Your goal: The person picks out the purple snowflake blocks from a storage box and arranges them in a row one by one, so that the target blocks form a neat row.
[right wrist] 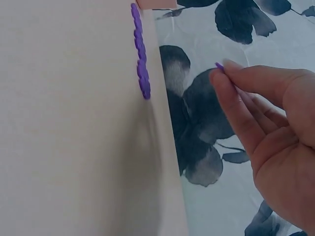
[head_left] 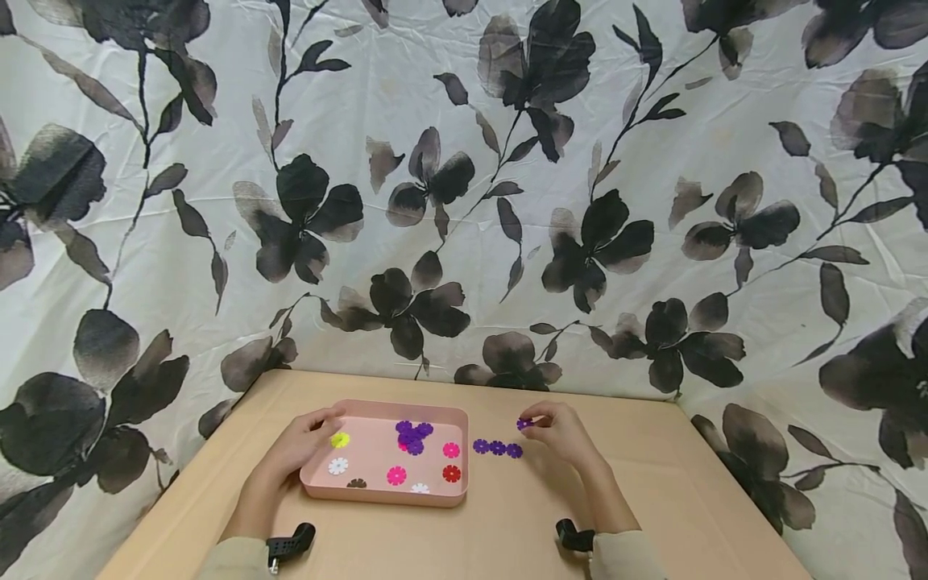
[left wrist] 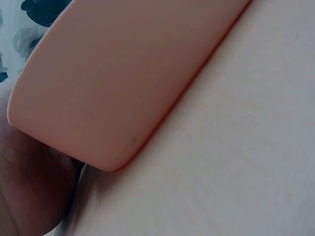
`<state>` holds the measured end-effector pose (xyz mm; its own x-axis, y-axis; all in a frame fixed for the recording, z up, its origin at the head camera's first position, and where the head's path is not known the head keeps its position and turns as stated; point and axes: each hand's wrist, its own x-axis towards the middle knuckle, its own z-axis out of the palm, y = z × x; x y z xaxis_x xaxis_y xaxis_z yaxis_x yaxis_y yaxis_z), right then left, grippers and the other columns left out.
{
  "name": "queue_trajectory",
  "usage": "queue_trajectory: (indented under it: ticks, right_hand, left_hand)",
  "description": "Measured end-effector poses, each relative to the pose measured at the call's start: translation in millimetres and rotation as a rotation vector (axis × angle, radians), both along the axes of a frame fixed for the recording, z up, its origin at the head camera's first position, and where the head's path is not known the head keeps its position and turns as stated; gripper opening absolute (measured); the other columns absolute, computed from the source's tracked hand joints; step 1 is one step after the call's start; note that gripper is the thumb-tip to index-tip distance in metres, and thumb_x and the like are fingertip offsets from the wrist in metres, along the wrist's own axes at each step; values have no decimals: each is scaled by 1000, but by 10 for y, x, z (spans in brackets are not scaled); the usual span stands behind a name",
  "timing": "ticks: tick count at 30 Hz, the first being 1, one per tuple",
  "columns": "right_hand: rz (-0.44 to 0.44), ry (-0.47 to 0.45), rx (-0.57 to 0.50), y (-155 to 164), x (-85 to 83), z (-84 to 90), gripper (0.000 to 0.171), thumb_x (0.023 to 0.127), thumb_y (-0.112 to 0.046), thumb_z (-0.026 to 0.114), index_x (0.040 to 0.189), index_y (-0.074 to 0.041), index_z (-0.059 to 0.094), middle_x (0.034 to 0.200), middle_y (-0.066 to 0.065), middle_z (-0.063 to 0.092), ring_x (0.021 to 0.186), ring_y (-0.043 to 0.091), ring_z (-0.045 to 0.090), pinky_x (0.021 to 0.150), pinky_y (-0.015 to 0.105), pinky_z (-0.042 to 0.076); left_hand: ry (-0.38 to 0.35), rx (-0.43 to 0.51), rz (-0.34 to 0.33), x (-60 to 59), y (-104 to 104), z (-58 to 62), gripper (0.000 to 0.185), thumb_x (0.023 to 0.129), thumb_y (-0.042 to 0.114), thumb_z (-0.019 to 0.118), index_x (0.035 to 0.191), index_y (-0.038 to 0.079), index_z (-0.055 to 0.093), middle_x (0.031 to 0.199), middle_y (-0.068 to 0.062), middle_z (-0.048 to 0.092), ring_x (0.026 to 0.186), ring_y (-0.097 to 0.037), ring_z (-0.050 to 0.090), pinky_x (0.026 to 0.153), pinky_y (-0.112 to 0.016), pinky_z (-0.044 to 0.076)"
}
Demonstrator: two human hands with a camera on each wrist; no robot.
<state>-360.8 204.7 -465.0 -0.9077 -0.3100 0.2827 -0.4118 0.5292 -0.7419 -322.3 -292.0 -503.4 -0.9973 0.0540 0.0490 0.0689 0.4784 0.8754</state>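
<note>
Floral sheet point(head_left: 464, 201) fills the back and sides, tan table point(head_left: 652, 499) below it. Pink tray point(head_left: 384, 493) sits left of centre; left hand point(head_left: 300, 443) grips its near-left corner, fingers curled over the rim beside a yellow disc point(head_left: 339, 440). Inside the tray: a purple cluster point(head_left: 413, 435), plus 2 pink, 1 red, 2 white and 1 brown loose discs. Just right of the tray, a row of 3 purple discs point(head_left: 497, 448) lies on the table, long axis running left-right. Right hand point(head_left: 561, 435) is the nearer one, just beyond the row's right end, thumb and index pinched on a single purple disc point(head_left: 524, 423) held slightly above and behind the row; row lies left of and toward the person from those fingertips. Right wrist view shows the row edge-on and only a sliver of the pinched disc point(right wrist: 219, 66). Left wrist view shows just the tray's outer wall point(left wrist: 123, 78) and the table, no discs.
</note>
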Motion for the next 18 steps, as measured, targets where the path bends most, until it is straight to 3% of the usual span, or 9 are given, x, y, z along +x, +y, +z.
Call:
queue_trajectory:
  ticks: [5, 12, 18]
  right_hand:
    - [22, -11, 49, 61, 10, 3, 21, 87, 2, 78, 108, -1, 79, 110, 12, 76, 90, 19, 73, 76, 21, 59]
    - [10, -65, 143, 110, 29, -54, 24, 88, 7, 73, 110, -2, 79, 107, 8, 76, 92, 17, 70, 84, 30, 62]
    - [24, -111, 170, 150, 17, -128, 20, 84, 7, 76, 103, 1, 79, 100, 10, 76, 85, 16, 67, 74, 26, 56]
  left_hand:
    - [-9, 13, -4, 4, 3, -3, 59, 108, 40, 56, 156, 6, 47, 163, -20, 43, 155, -45, 31, 125, -64, 24]
    - [-29, 36, -5, 20, 11, 5, 58, 108, 39, 55, 156, 7, 47, 164, -18, 41, 156, -43, 29, 126, -62, 24]
    - [-33, 34, -6, 20, 17, 16, 58, 109, 38, 55, 156, 7, 47, 165, -18, 40, 156, -43, 28, 126, -62, 24]
